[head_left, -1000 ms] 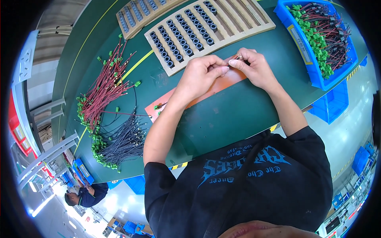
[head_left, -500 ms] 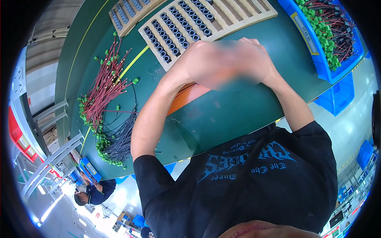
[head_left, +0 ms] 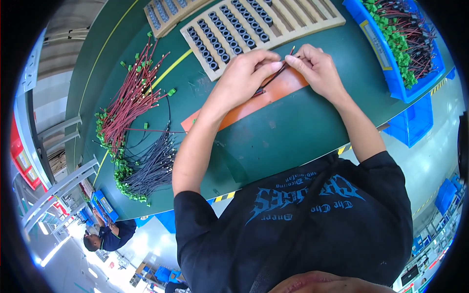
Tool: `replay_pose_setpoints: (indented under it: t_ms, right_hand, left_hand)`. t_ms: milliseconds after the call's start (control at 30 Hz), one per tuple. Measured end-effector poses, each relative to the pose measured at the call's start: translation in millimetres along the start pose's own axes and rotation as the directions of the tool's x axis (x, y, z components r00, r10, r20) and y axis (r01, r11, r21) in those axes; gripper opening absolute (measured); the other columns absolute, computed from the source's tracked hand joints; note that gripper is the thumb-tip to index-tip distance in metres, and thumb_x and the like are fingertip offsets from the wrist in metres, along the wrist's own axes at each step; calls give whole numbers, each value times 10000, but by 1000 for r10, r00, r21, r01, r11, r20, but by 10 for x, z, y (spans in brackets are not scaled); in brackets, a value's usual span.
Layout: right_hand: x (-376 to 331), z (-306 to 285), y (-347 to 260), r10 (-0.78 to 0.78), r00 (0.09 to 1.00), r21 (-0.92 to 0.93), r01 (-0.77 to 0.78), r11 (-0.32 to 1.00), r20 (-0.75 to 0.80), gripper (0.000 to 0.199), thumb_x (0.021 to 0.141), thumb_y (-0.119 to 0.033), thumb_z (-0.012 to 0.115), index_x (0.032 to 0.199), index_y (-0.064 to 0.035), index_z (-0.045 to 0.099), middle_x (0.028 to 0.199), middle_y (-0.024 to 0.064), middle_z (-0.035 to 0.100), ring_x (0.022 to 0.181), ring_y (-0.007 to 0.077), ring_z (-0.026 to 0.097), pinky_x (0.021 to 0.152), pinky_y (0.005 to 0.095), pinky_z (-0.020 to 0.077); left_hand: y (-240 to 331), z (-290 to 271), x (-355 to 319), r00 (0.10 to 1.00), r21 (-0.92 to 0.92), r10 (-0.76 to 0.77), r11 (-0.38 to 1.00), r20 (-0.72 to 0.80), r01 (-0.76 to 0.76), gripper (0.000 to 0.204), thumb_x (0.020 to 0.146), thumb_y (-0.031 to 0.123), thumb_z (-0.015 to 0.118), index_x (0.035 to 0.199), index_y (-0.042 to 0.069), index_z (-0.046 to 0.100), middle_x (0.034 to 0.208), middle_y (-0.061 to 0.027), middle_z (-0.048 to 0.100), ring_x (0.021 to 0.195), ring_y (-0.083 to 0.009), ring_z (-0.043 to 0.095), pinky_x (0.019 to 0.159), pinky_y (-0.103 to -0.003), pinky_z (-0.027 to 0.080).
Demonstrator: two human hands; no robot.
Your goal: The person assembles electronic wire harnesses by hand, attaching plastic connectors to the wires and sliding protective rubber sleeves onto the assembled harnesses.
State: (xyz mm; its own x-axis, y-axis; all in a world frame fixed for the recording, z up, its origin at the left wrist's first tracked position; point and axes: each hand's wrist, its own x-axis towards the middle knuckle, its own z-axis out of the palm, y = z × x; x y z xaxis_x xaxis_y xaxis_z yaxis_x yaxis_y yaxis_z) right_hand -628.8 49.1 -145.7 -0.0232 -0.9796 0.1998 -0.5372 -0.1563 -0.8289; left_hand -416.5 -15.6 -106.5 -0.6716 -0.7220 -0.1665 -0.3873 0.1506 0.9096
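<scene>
My left hand [head_left: 244,78] is closed, thumb and finger pinching a thin black wire [head_left: 277,75] above an orange strip [head_left: 246,111] on the green table. Close by on the right, my right hand [head_left: 318,72] pinches the same wire near its upper end, where a short red piece sticks up past the fingertips. A dark piece with some red lies beside the left fingers; its kind is too small to tell. To the left lie a bundle of red wires [head_left: 128,105] and a bundle of black wires [head_left: 152,163], both with green connectors.
Ahead stands a wooden rack [head_left: 312,24] with rows of black ring-shaped parts, and a second rack [head_left: 163,17] beyond it. A blue bin [head_left: 391,80] of wired green connectors sits at the right. Another blue bin [head_left: 415,119] is below the table edge. A person [head_left: 110,237] works far left.
The hands, blurred before, now show clearly with the wire between their fingertips. More of the orange strip is visible. The whole view has shifted slightly.
</scene>
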Motion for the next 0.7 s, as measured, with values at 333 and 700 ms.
replay_pose_setpoints:
  t_ms: [333,700]
  right_hand:
    - [-19,-16,19,153,987,278,-161,947,51,389,917,-316,753,745,-8,591,607,-24,440,602,61,375,533,274,352]
    - [-16,-80,-92,191,975,257,-214,942,115,397,976,-299,687,733,-33,521,644,-55,383,641,51,342,543,264,303]
  left_hand:
    - [-72,267,-258,973,40,55,998,-225,-47,198,946,172,687,1034,2,739,810,-78,630,726,-158,580,668,-294,473]
    - [-56,196,-395,977,-84,52,994,-208,-71,203,899,147,749,1030,-3,707,914,-51,630,793,-117,572,721,-259,476]
